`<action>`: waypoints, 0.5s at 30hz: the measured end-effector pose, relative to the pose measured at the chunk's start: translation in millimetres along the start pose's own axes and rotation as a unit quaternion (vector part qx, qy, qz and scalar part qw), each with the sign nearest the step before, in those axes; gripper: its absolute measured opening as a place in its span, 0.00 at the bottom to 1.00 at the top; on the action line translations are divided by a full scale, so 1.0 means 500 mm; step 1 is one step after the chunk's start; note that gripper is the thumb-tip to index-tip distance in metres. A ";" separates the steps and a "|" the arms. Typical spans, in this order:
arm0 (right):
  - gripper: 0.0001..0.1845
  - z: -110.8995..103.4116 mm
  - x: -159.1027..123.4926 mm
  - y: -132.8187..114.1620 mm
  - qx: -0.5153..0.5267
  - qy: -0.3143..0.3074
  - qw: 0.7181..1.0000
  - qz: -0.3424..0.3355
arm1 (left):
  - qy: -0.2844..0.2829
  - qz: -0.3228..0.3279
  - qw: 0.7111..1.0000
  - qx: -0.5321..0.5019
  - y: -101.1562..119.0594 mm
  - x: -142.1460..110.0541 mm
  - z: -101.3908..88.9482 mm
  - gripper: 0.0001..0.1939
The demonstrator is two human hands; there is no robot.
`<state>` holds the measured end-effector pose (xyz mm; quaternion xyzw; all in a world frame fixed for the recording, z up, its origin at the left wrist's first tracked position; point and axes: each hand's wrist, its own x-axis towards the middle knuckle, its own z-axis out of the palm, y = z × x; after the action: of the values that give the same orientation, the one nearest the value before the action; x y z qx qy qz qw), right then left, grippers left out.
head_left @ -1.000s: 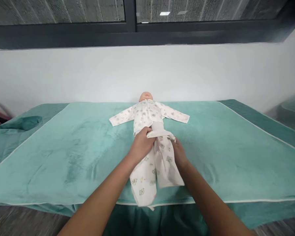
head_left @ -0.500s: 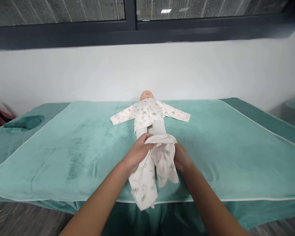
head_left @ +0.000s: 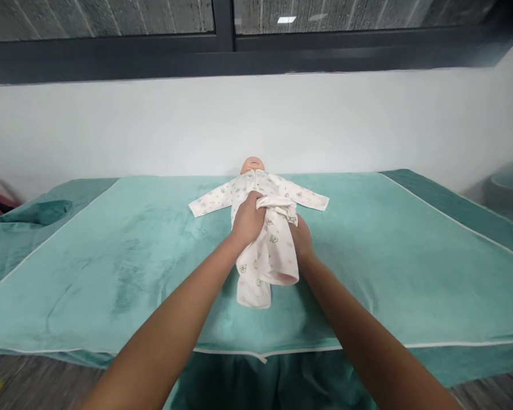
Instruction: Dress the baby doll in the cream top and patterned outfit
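Both hands are on the little patterned trousers (head_left: 277, 245), one at each side! Left hand (head_left: 248, 219) has its fingers curled down on the fabric at the left end of the bunched waistband (head_left: 277, 202), thumb side up, a firm-looking hold. Right hand (head_left: 300, 239) touches the right edge, its fingers lost behind the cloth, so how far they close I cannot tell.

Now the line that seems to matter: the trousers run lengthwise from far to near, waistband at the far end, legs trailing to the near side. And look straight beyond: the doll (head_left: 252, 164) lies on that very line, head at the far end by the wall (head_left: 367, 125), its body reaching toward the hands. One axis shared, then, trousers and doll in a row, the patterned top (head_left: 256, 185) between the head and the waistband, its sleeves spread left and right.

Which hand is nearer? Left, by a little: it sits farther up, right against the doll's middle, while the right hand lies slightly lower and nearer the viewer. So the trousers hang between the two, covering the doll's lower body; its legs are hidden, and whether they are inside cannot be told. Left trouser leg flat on the green cloth (head_left: 389, 256), right one puffed up, cuff gaping toward the near side
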<state>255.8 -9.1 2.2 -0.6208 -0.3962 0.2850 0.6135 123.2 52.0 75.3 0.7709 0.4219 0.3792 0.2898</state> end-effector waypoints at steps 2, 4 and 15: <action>0.15 0.010 0.046 0.009 -0.045 0.014 0.998 -0.031 | 0.023 -0.010 1.000 -0.005 -0.003 0.016 -0.001 0.08; 0.14 0.015 0.082 0.018 -0.069 0.014 0.996 -0.054 | 0.028 -0.019 0.999 -0.035 -0.008 0.022 -0.013 0.07; 0.28 -0.048 0.059 -0.133 -0.132 -0.264 0.935 -0.196 | -0.181 -0.140 0.886 -0.402 -0.039 -0.013 -0.104 0.18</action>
<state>281.8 -1.6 73.7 -0.5089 -0.6918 0.2575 0.4428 69.3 62.3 86.7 0.5762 0.2772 0.3257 0.6965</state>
